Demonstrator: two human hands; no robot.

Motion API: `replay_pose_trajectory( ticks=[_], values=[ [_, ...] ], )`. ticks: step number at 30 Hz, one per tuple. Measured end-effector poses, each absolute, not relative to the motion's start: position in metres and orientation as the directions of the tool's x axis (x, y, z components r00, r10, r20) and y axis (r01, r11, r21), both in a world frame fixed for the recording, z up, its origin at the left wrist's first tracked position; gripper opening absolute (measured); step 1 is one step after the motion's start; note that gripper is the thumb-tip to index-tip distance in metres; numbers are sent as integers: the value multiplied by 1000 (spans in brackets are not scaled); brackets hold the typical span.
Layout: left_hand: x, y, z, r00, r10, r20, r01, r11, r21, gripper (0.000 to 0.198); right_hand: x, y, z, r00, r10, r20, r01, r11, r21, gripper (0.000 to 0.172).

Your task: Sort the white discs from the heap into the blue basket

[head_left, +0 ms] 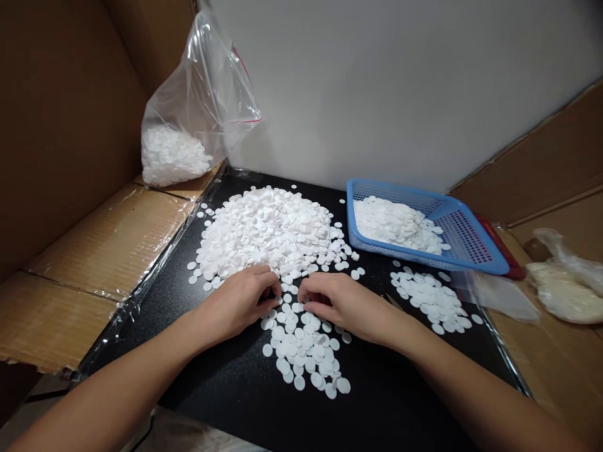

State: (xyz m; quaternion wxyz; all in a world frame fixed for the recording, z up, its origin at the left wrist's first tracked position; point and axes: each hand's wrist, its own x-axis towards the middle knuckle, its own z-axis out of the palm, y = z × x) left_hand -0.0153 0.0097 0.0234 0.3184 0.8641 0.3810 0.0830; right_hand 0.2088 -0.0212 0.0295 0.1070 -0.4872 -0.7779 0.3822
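Note:
My left hand (242, 298) rests at the front edge of a large heap of white round discs (273, 229), its fingers curled and thumb drawn towards them. Across a narrow gap, my right hand (342, 301) mirrors it, with fingers bent inward and closed. Both sets of fingertips touch or hover among loose discs; whatever they pinch is too small to make out. Below and between the hands spreads a smaller group of white discs (306, 351), mostly lying flat on the black tabletop (211, 383).
A blue perforated basket (471, 235) with white discs stands at the back right. In front of it lies another patch of discs (431, 298). A clear zip bag (176, 150) of white pieces sits on cardboard at left; a plastic bag (565, 289) lies far right. Cardboard walls flank the table.

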Motion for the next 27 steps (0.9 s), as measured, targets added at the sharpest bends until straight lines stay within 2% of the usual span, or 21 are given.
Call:
replay_pose_trajectory(
  ticks=[6, 9, 12, 17, 19, 23, 25, 27],
  values=[
    [-15, 9, 27, 737, 672, -75, 573, -561, 598, 13, 208, -22, 27, -530, 824, -199, 650, 244, -720, 11],
    [-16, 9, 28, 774, 634, -2, 536, -653, 536, 15, 210, -21, 25, -494, 861, -122, 640, 265, -721, 12],
    [-18, 11, 30, 798, 602, 24, 513, -701, 496, 15, 213, -18, 26, -490, 870, -55, 666, 333, -667, 11],
    [-24, 14, 33, 800, 598, -45, 519, -652, 554, 10, 215, -17, 29, -591, 795, -141, 663, 379, -646, 15],
    [-25, 15, 33, 769, 639, -22, 545, -637, 545, 9, 211, -18, 25, -553, 828, -93, 664, 371, -649, 16],
    [-20, 14, 27, 751, 659, -37, 601, -660, 450, 8, 199, -23, 14, -508, 859, 61, 656, 432, -619, 14],
    [-18, 13, 24, 745, 666, -39, 612, -659, 438, 7, 195, -24, 11, -508, 858, 82, 660, 449, -602, 12],
    [-17, 13, 22, 737, 675, -35, 611, -642, 464, 6, 195, -25, 12, -505, 862, 40, 668, 420, -614, 11]
  ],
)
